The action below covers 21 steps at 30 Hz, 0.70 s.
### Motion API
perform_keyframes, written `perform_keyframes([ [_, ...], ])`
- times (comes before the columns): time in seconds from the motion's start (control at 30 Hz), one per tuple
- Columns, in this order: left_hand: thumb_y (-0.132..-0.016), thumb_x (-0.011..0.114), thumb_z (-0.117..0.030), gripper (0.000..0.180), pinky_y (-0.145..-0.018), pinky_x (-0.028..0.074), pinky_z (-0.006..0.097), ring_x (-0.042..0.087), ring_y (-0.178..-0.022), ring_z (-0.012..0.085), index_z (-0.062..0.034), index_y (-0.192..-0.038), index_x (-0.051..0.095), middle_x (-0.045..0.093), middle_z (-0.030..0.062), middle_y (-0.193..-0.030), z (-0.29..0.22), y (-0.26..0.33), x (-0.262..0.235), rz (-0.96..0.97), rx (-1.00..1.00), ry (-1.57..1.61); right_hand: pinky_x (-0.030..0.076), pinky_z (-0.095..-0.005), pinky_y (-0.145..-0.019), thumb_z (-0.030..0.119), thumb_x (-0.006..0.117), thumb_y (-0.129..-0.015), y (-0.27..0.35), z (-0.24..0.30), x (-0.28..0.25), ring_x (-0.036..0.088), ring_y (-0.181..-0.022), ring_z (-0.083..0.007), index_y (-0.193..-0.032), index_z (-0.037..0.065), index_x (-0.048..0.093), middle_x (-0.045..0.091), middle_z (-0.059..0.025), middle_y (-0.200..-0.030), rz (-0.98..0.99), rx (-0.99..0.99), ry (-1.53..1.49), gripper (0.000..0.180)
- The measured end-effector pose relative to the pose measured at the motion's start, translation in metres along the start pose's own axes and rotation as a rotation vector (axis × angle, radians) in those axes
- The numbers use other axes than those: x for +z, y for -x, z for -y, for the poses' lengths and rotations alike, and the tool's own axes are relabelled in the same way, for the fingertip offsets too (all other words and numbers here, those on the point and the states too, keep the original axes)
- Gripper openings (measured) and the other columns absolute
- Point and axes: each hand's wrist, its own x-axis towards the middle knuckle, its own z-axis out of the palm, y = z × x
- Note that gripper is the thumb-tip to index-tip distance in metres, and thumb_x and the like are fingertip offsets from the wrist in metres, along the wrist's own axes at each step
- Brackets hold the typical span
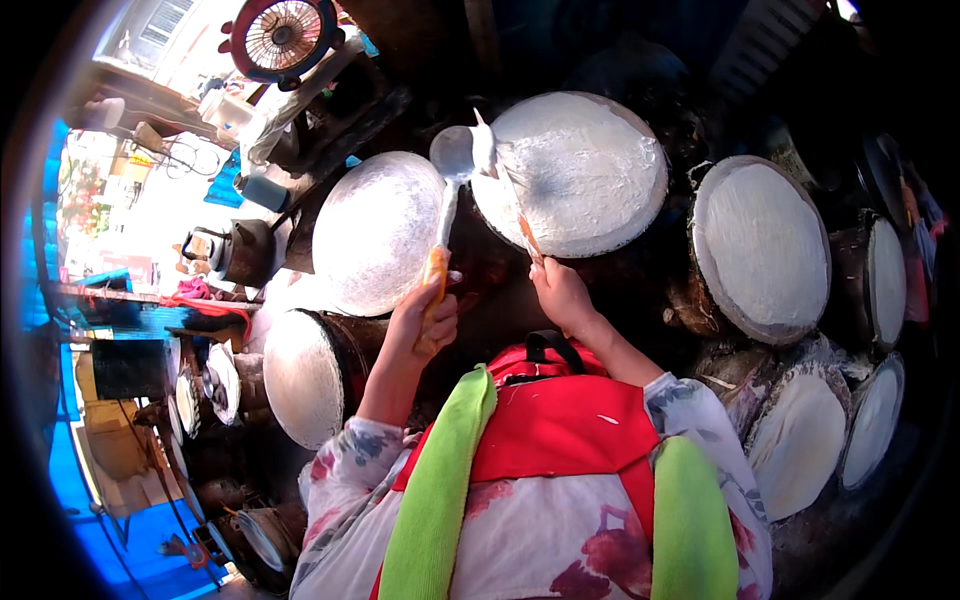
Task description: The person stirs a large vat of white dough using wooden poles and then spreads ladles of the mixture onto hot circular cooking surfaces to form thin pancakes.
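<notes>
My left hand [425,325] is closed around the yellow-orange handle of a ladle [453,155]. The ladle's pale bowl hangs near the rims of two round white surfaces. My right hand [563,297] grips a thin stick-like spatula [521,215], its far end thick with something white. That end meets the left edge of a large round pan [585,175], coated in an uneven white layer with a greyish patch. To its left, beside the ladle, is another round pan [375,235] with a mottled, thinner white surface. What lies under the pans is too dark to make out.
More white-topped round pans surround me: one at right [762,250], one at lower right [798,440], one at left [300,378]. A dark kettle [248,252] stands at the left. Behind it are a blue container [262,192] and a round fan [283,38].
</notes>
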Motion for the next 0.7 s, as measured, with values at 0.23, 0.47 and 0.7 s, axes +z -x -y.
perform_keyframes([
  [0.23,-0.1,0.039,-0.027,0.034,-0.038,0.03,0.019,0.034,-0.04,0.0041,-0.0132,-0.13,0.041,0.037,-0.0033,-0.062,-0.015,-0.022,-0.01,0.131,-0.068,0.478,0.047,-0.0526,-0.058,0.026,0.049,-0.091,-0.017,0.031,-0.048,0.06,-0.064,-0.0428,-0.08,0.004,0.053,0.059,-0.0232,-0.067,-0.017,-0.136,0.323,0.024],
  [0.47,-0.099,0.04,-0.026,0.033,-0.038,0.031,0.02,0.036,-0.04,0.0058,0.0009,-0.117,0.046,0.039,-0.0019,-0.063,-0.03,0.017,0.008,0.235,0.103,0.558,0.051,-0.0476,-0.068,0.019,0.047,-0.089,-0.054,-0.036,-0.126,0.064,-0.078,-0.0396,-0.088,0.001,0.06,0.065,-0.0228,-0.08,0.042,0.148,0.65,0.023],
  [0.7,-0.099,0.039,-0.024,0.038,-0.038,0.031,0.02,0.039,-0.041,0.0063,-0.0019,-0.13,0.039,0.04,-0.0006,-0.065,-0.025,0.059,-0.01,0.103,0.18,0.54,0.051,-0.0505,-0.066,0.022,0.044,-0.089,-0.034,-0.015,-0.089,0.063,-0.071,-0.0413,-0.083,0.001,0.06,0.062,-0.024,-0.069,0.309,-0.157,0.625,0.026],
])
